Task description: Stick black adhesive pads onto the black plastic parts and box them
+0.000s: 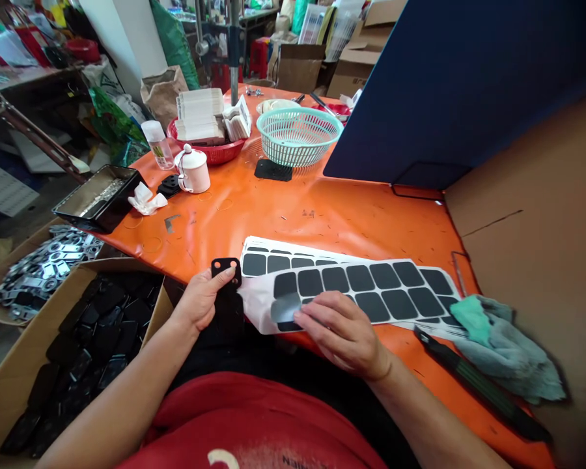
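My left hand (202,296) pinches a small black plate with round holes (228,270) by its side, just off the table's front edge. My right hand (344,332) is over the top sheet of dark square stickers (361,279), fingertips and thumb closed on one sticker (286,309) that catches the light near the sheet's left end. Bare white backing shows at that end. Beneath lies a stack of similar sticker sheets (254,264) on the orange table (215,228).
At my left stand a box of black plates (102,332) and a box of metal parts (53,267). A knife-like black tool (478,384) and a grey-green cloth (508,352) lie at right. Farther back are a mint basket (297,140), a lidded mug (193,170) and a blue panel (420,98).
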Motion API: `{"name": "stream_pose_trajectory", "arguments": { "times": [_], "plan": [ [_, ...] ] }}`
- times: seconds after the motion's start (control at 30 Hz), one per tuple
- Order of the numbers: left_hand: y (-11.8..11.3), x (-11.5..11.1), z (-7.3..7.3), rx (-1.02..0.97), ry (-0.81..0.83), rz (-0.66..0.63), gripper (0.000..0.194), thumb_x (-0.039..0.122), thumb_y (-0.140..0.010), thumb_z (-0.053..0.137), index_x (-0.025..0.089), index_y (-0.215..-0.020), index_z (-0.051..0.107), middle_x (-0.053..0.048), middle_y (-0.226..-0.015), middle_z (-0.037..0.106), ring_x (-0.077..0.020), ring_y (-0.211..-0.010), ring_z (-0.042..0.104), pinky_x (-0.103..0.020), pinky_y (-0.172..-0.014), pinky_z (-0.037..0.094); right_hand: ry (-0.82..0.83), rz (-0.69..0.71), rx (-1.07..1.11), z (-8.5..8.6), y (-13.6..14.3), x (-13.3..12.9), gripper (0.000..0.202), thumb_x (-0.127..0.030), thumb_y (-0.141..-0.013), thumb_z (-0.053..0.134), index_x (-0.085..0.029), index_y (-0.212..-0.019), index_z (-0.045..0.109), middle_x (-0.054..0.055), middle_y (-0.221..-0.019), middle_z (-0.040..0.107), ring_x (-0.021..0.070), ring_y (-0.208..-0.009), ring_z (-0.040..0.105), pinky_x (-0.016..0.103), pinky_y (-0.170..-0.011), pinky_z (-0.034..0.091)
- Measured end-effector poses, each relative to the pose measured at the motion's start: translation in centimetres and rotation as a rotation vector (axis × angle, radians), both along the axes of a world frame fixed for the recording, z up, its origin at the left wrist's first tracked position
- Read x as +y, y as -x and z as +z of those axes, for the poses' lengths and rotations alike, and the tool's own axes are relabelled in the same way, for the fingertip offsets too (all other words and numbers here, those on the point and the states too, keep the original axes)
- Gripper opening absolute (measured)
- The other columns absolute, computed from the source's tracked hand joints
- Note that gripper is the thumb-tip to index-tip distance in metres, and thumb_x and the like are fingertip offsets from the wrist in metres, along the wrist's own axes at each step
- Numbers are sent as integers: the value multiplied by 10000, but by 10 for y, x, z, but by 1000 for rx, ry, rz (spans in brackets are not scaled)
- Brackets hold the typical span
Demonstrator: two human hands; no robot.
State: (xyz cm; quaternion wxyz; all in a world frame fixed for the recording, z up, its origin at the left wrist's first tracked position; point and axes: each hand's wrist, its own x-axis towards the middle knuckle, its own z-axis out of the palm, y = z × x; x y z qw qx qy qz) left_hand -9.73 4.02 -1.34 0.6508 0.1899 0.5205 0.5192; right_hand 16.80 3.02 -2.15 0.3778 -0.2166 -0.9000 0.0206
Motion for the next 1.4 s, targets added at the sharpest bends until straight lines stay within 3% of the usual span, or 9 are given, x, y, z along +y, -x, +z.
{"name": "stream_pose_trajectory", "arguments": {
  "times": [0.17, 0.23, 0.37, 0.5, 0.63, 0.77, 1.03, 1.2, 1.4],
  "plan": [
    [17, -9, 16, 637, -255, 69, 273, 382, -720, 802, 183, -896, 739, -65, -1083, 681, -240, -1103, 597, -316, -983, 447, 319, -272, 273, 11, -5, -8, 256, -122, -880, 624, -298, -1055, 692, 19, -823, 695, 180, -700, 622, 347, -651, 515],
    [19, -19, 31, 699, -346, 81, 203, 351, -744, 790, 208, -881, 742, -57, -1261, 614, -258, -1287, 485, -306, -1083, 375, 543, -427, 428, 11, -4, -14, 117, -214, -885, 664, -277, -975, 705, 20, -807, 687, 167, -671, 612, 323, -623, 515],
    [-3, -32, 49, 236, -196, -167, 327, 406, -798, 727, 177, -1026, 679, -105, -1011, 711, -290, -981, 681, -411, -864, 539, 976, -553, 726, 6, -6, -22, 197, -422, -794, 771, -252, -882, 725, 18, -793, 676, 150, -653, 595, 290, -599, 519],
    [-44, -30, 28, -261, 22, -419, 357, 224, -692, 768, 157, -1002, 604, -93, -873, 723, -261, -790, 720, -366, -717, 552, 1230, -490, 891, 7, -14, -21, 341, -519, -689, 829, -236, -850, 726, -1, -721, 639, 119, -616, 557, 261, -597, 505],
    [-76, -27, -6, -382, 13, -506, 357, 47, -572, 712, 133, -911, 641, -77, -883, 725, -207, -805, 700, -314, -777, 521, 1286, -477, 717, 14, -23, -18, 349, -526, -709, 790, -202, -803, 697, 2, -670, 605, 124, -595, 524, 255, -550, 468],
    [-84, -28, -22, -436, 50, -594, 373, -5, -521, 672, 123, -871, 662, -72, -856, 728, -183, -811, 689, -248, -731, 487, 1266, -474, 486, 11, -25, -17, 306, -495, -768, 724, -199, -832, 685, 24, -772, 650, 162, -716, 579, 307, -671, 504],
    [-82, -25, -30, -494, 97, -608, 435, -2, -575, 701, 140, -980, 634, -94, -985, 719, -215, -846, 716, -316, -802, 514, 1316, -461, 534, 2, -15, -9, 348, -500, -745, 742, -209, -849, 582, -13, -709, 586, 136, -645, 557, 292, -608, 504],
    [-81, -22, -31, -514, 136, -657, 431, -9, -554, 677, 133, -958, 623, -97, -937, 722, -217, -753, 726, -290, -697, 531, 1460, -398, 606, 4, -15, -5, 479, -404, -680, 821, -243, -995, 499, -75, -631, 560, 112, -582, 534, 260, -584, 480],
    [-74, -18, -30, -541, 114, -749, 487, -6, -578, 646, 133, -1043, 619, -104, -874, 724, -217, -769, 724, -244, -636, 509, 1493, -384, 546, 1, -18, -5, 342, -463, -691, 804, -189, -822, 647, -10, -718, 602, 120, -631, 529, 276, -593, 465]
  ]
}}
